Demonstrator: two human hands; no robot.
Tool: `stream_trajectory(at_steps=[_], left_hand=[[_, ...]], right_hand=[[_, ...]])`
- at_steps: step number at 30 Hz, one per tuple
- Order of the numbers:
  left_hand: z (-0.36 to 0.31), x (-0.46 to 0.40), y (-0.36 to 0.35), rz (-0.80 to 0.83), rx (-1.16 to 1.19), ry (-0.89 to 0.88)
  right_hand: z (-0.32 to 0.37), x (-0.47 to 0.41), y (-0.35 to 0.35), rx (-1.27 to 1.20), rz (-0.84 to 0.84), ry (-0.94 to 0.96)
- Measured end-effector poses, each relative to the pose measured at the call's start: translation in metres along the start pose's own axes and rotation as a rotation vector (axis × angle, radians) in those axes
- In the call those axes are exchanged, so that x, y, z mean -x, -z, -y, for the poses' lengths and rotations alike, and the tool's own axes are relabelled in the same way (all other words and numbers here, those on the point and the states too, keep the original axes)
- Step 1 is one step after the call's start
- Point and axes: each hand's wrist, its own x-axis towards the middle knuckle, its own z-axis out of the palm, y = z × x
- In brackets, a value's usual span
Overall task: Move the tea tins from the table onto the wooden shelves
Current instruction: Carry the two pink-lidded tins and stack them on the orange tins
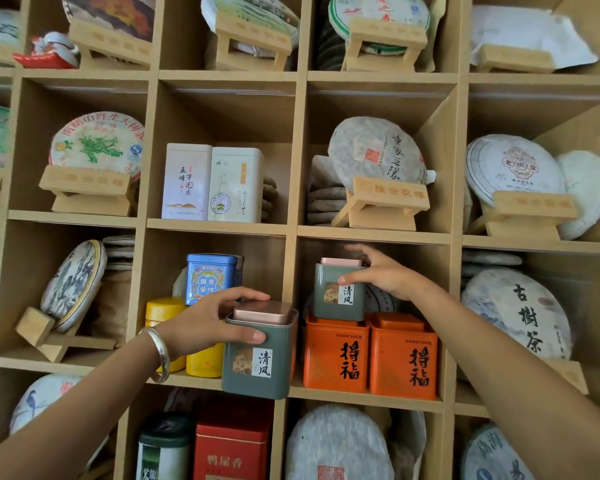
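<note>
Head view: the wooden shelves (291,230), a grid of pale square compartments, fill the whole picture. Most compartments hold round paper-wrapped tea cakes (376,152) leaning on small wooden stands (383,204). In the middle compartment two tall white tins (212,183) stand side by side, touching.

One row lower, right of centre, two orange tins (369,355) stand together on the shelf board. The right hand (383,275) holds a green tin with a pink lid (340,289) that sits upright on top of the left orange tin; the thumb lies on its labelled front, the other fingers (355,249) curl over the far side of the lid, so the fingers are closed on this tin.

The left hand (205,318), with a silver bangle (158,353) on the wrist, holds a second green tin (258,351) of the same kind. It hangs upright in front of the upright board between the two compartments, its base at the level of the shelf edge; whether it rests on the edge cannot be told. The thumb presses its front, the fingers (246,294) wrap over the lid's back rim.

Behind that hand stand yellow canisters (201,362) and, above them, a blue tin (212,277). Below are a red tin (232,441) and a dark green canister (163,445).
</note>
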Motion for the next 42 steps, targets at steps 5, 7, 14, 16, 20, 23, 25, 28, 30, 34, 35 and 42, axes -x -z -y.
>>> stream_trajectory(at_steps=[5,7,14,16,20,23,25,28,30,34,35,42], left_hand=[[0.002,-0.001,-0.001,-0.001,0.001,-0.007],[0.003,-0.001,-0.001,0.001,0.001,-0.007],[0.003,-0.001,-0.001,-0.005,-0.007,0.009],[0.001,-0.001,-0.002,-0.015,-0.016,0.006],[-0.007,-0.003,-0.006,-0.015,-0.011,-0.016],[-0.016,-0.008,-0.012,-0.012,-0.025,-0.046],[-0.023,-0.014,-0.019,-0.016,-0.021,-0.073],[-0.034,-0.026,-0.034,-0.052,-0.009,-0.1],[-0.041,-0.035,-0.046,-0.086,0.001,-0.124],[-0.056,-0.054,-0.074,-0.11,0.056,-0.14],[-0.06,-0.057,-0.081,-0.106,0.075,-0.146],[-0.085,-0.076,-0.119,-0.072,0.022,-0.174]], right_hand=[[0.002,0.001,0.0,0.008,0.011,-0.005],[0.004,0.002,0.0,0.014,0.014,-0.01],[0.008,0.008,0.0,0.013,-0.005,-0.018],[0.009,0.011,0.001,0.024,-0.012,-0.028],[0.01,0.021,0.004,0.027,-0.079,-0.021],[0.009,0.036,0.008,0.032,-0.122,-0.016],[0.007,0.049,0.01,0.058,-0.122,-0.002],[0.005,0.071,0.011,0.112,-0.187,0.027],[0.006,0.087,0.011,0.129,-0.239,0.053],[0.012,0.122,0.004,-0.003,-0.223,0.093],[0.013,0.13,0.001,-0.037,-0.204,0.1],[0.008,0.153,0.004,-0.086,-0.242,0.036]])
